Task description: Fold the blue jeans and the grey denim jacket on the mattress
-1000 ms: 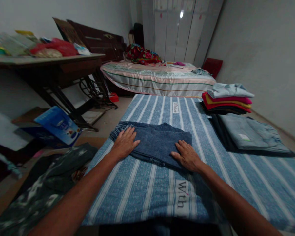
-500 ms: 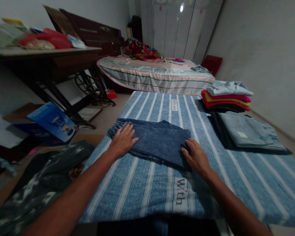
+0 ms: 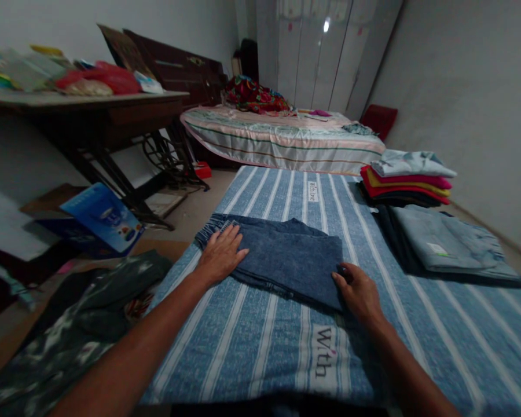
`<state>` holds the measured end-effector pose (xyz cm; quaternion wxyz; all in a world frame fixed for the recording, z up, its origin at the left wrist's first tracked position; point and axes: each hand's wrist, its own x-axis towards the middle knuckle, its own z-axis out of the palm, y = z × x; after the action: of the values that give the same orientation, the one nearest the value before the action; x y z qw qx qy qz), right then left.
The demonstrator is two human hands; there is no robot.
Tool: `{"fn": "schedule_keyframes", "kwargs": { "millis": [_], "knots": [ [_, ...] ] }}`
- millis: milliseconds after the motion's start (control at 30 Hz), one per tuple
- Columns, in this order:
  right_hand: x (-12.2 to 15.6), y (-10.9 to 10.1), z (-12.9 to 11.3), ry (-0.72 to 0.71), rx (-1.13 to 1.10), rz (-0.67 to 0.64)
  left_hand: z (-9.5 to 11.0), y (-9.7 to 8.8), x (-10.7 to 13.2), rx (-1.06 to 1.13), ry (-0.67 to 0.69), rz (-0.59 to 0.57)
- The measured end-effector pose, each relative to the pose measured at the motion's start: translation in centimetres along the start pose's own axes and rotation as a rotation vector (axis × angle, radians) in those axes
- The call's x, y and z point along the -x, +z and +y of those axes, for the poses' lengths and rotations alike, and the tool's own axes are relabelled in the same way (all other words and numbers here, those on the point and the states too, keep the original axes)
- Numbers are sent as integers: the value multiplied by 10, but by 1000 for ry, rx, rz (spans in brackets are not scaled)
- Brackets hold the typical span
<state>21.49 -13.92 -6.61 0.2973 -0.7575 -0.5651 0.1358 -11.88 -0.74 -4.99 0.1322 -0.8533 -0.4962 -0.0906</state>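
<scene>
**Folded denim garment (image 3: 286,260) lies flat between two hands**

Over on the far left, a red bag (image 3: 119,78) sits among other things on a dark table (image 3: 165,99) with a wheel beneath it. Below that a blue box (image 3: 104,217) stands on the floor, and nearer to us lies a heap of camouflage-patterned cloth (image 3: 91,313).

Then comes the person's left hand (image 3: 220,253) — palm down, fingers a little spread, resting on the denim just beside its gathered end. The garment lies crosswise on the blue-and-white striped cloth (image 3: 252,347), its gathered end to the left and its straight edge to the right. Past it, at the back, is a bed (image 3: 282,142) with a red flowered bundle (image 3: 258,95) on it.

At that straight edge is the right hand (image 3: 359,289), thumb and fingers curled in and touching the denim — I can't tell whether they pinch any of it. Farther right, a stack of folded clothes (image 3: 408,182) sits behind a folded grey garment (image 3: 451,243), which lies on something darker.
</scene>
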Motion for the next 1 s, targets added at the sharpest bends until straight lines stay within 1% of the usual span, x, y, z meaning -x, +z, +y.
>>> {"fn": "schedule_keyframes", "kwargs": {
  "millis": [133,233,267,333,400,467,600,700,767,867,933,1000],
  "knots": [
    [5,-1,-7,-119,180,14,0,0,2,27,-11,12],
    [9,3,-20,-267,289,38,1,-1,3,8,-13,5],
    [10,5,-25,-328,309,10,1,-1,3,4,-12,2],
    [13,11,-35,-419,349,-115,2,-1,4,5,-12,-1],
    [15,14,-42,-438,396,-248,2,0,4,17,-16,-2],
    [17,14,-46,-415,437,-330,2,0,4,27,-16,2],
    [17,10,-60,-386,469,-386,2,-1,6,33,-17,-6],
    [12,12,-85,-444,421,-402,3,-3,7,56,-37,-22],
    [7,19,-107,-511,363,-429,2,-4,7,83,-47,-29],
    [-2,37,-137,-594,301,-478,-1,-7,5,135,-56,-43],
    [-6,52,-149,-625,297,-515,-5,-9,5,192,-66,-39],
    [-7,65,-154,-631,317,-549,-10,-10,6,255,-92,-14]
  ]
}}
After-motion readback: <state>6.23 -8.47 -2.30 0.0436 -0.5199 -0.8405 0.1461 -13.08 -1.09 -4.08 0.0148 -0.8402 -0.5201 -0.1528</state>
